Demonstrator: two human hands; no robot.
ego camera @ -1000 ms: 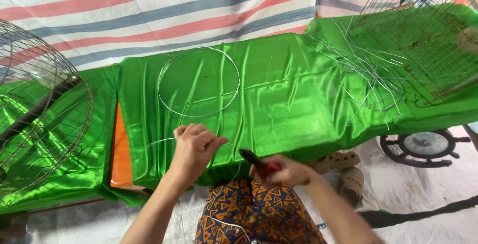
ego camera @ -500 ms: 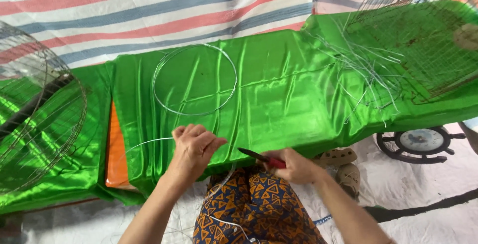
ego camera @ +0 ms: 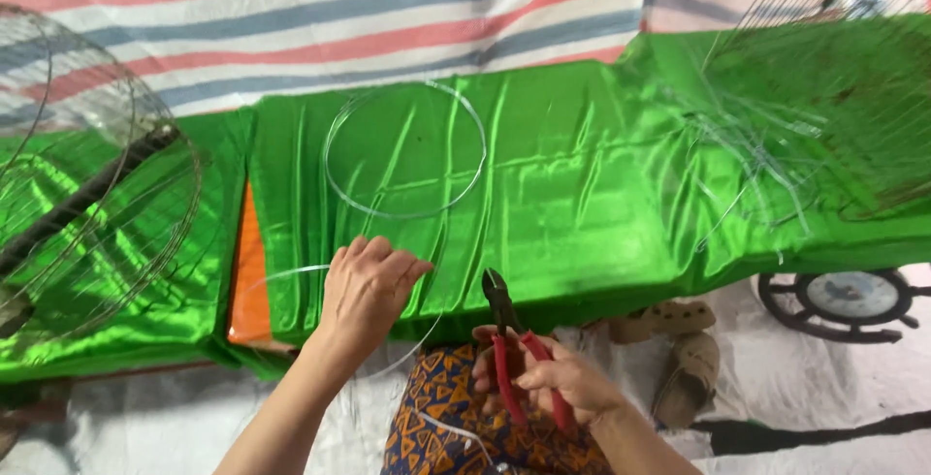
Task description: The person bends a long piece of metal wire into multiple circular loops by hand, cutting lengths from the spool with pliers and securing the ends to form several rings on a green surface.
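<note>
My left hand [ego camera: 367,286] pinches a thin silvery wire loop [ego camera: 291,276] at the front edge of the green satin cloth [ego camera: 582,174]. My right hand [ego camera: 558,378] grips red-handled cutting pliers [ego camera: 509,339], jaws pointing up, just right of the left hand and above my patterned lap [ego camera: 456,417]. A finished wire ring [ego camera: 404,148] lies flat on the cloth beyond both hands.
A round wire cage frame [ego camera: 92,184] sits at the left on the cloth. A pile of loose wires [ego camera: 756,165] and a wire mesh lie at the right. Sandals [ego camera: 679,349] and a round black wheel-shaped base [ego camera: 839,296] rest on the floor sheet. An orange cushion edge [ego camera: 250,281] shows.
My right hand has turned the pliers from lying sideways to pointing jaws up. The left hand stays on the wire at the cloth's edge.
</note>
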